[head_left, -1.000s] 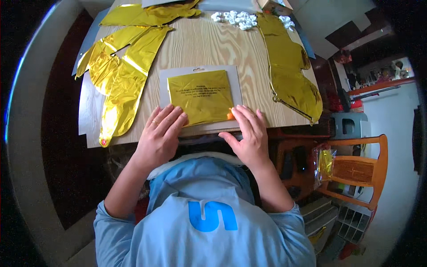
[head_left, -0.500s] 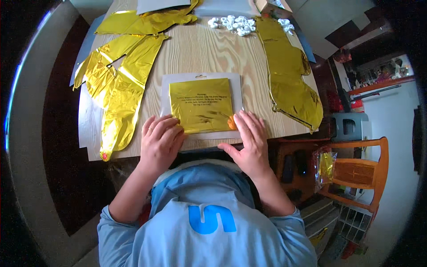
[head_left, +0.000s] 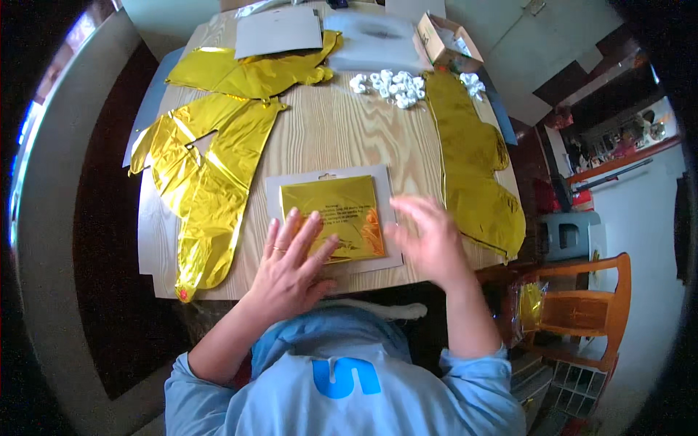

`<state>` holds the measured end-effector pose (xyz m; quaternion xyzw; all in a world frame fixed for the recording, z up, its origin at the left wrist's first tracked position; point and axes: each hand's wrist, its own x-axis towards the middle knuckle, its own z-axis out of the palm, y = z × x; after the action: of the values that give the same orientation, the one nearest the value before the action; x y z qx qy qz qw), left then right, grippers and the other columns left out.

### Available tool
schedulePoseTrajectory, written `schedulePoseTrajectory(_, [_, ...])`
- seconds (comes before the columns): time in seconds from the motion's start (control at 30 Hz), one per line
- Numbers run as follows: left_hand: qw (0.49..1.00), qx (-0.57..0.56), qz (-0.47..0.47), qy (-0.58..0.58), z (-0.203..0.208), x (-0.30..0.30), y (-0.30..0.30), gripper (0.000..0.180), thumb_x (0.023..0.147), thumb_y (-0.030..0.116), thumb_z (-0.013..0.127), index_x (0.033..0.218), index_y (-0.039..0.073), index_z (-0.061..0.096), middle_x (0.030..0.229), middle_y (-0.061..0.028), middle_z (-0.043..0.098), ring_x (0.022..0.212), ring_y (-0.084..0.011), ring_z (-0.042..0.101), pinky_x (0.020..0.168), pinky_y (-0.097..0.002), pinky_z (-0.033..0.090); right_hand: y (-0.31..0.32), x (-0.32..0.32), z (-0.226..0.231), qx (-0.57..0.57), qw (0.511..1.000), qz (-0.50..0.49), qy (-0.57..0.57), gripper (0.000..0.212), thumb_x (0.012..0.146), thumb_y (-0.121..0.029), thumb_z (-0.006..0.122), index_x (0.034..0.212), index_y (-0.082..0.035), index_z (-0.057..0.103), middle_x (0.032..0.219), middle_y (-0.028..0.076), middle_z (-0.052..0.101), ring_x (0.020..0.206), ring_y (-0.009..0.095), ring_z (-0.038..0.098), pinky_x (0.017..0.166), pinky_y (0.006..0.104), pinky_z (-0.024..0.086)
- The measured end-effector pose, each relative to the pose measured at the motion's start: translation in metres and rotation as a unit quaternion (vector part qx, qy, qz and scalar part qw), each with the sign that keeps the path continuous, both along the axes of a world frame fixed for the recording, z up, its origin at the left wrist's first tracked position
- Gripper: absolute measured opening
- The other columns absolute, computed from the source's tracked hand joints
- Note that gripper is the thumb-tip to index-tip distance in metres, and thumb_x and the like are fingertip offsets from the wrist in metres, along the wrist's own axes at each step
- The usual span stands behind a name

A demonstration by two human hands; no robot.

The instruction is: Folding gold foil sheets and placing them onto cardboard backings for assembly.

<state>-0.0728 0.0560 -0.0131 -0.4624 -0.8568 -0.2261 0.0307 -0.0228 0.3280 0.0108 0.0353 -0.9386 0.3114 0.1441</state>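
Observation:
In front of me lies a pale backing card point(head_left: 384, 190) with a hang hole at its top edge. A folded square of shiny gold foil point(head_left: 331, 192), printed with dark text, rests on the card. My left hand point(head_left: 287, 272) is over the foil's lower left part, its fingers spread and seemingly touching it. My right hand point(head_left: 432, 240) hovers at the card's right edge, slightly blurred, with thumb and fingers apart and nothing seen in them. An orange reflection shows on the foil's right side.
Flat gold foil balloons lie on the wooden table point(head_left: 349, 145): one at left point(head_left: 218, 174), another at right point(head_left: 472, 167). Farther back are white ribbon coils point(head_left: 396, 87), a grey card stack point(head_left: 278, 33), clear plastic sheets point(head_left: 374, 43) and an open box point(head_left: 451, 43). A wooden chair point(head_left: 582, 312) stands at right.
My left hand has moved from the card's lower left corner onto the foil, fingers now spread. My right hand has lifted off the card's right edge. The whole view has shifted, showing more of the table's far end.

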Motion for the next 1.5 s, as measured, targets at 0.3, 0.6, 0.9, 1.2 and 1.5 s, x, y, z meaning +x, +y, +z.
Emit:
schedulePoseTrajectory(0.3, [0.998, 0.014, -0.039, -0.036, -0.017, -0.007, 0.002, 0.065, 0.078, 0.029, 0.076, 0.138, 0.014, 0.055, 0.151, -0.0174, 0.042, 0.142, -0.0413, 0.035, 0.115, -0.0601, 0.025, 0.042, -0.236, -0.043, 0.114, 0.988, -0.099, 0.031, 0.021, 0.078, -0.022, 0.072, 0.086, -0.004, 0.07, 0.091, 0.017, 0.068, 0.084, 0.034, 0.067, 0.078, 0.0411, 0.054])
schedulePoseTrajectory(0.6, [0.993, 0.05, -0.097, -0.048, -0.01, -0.01, 0.007, 0.049, 0.08, 0.021, 0.075, 0.125, 0.006, 0.062, 0.14, -0.0162, 0.053, 0.137, -0.0375, 0.045, 0.114, -0.0552, 0.033, 0.018, -0.128, -0.021, 0.065, 0.995, -0.03, -0.065, 0.012, 0.079, -0.016, 0.068, 0.082, -0.004, 0.066, 0.079, 0.012, 0.07, 0.072, 0.03, 0.068, 0.069, 0.0382, 0.055])
schedulePoseTrajectory(0.9, [0.984, 0.151, -0.09, -0.014, -0.027, 0.001, 0.007, 0.026, 0.081, 0.008, 0.075, 0.107, 0.003, 0.069, 0.116, -0.0127, 0.068, 0.12, -0.0323, 0.062, 0.109, -0.0521, 0.041, -0.022, 0.088, 0.007, 0.06, 0.998, 0.0, 0.028, 0.019, 0.071, -0.002, 0.072, 0.078, -0.009, 0.055, 0.069, 0.008, 0.06, 0.063, 0.026, 0.063, 0.063, 0.038, 0.052])
schedulePoseTrajectory(1.2, [0.983, 0.164, -0.085, 0.019, -0.034, 0.013, 0.014, 0.023, 0.083, 0.006, 0.074, 0.104, 0.002, 0.068, 0.112, -0.012, 0.068, 0.116, -0.0296, 0.064, 0.106, -0.0498, 0.046, -0.041, 0.083, -0.032, 0.21, 0.964, -0.137, 0.093, 0.018, 0.083, -0.006, 0.068, 0.081, -0.007, 0.05, 0.074, 0.011, 0.054, 0.068, 0.03, 0.058, 0.065, 0.0431, 0.047])
schedulePoseTrajectory(1.5, [0.983, 0.152, -0.1, 0.035, -0.037, 0.014, 0.014, 0.021, 0.081, 0.008, 0.075, 0.101, 0.004, 0.068, 0.11, -0.0096, 0.067, 0.116, -0.0278, 0.063, 0.106, -0.0481, 0.045, -0.005, 0.077, -0.021, -0.006, 0.998, -0.035, -0.049, 0.036, 0.079, -0.01, 0.079, 0.113, -0.003, 0.066, 0.087, 0.011, 0.059, 0.07, 0.027, 0.059, 0.067, 0.037, 0.05])
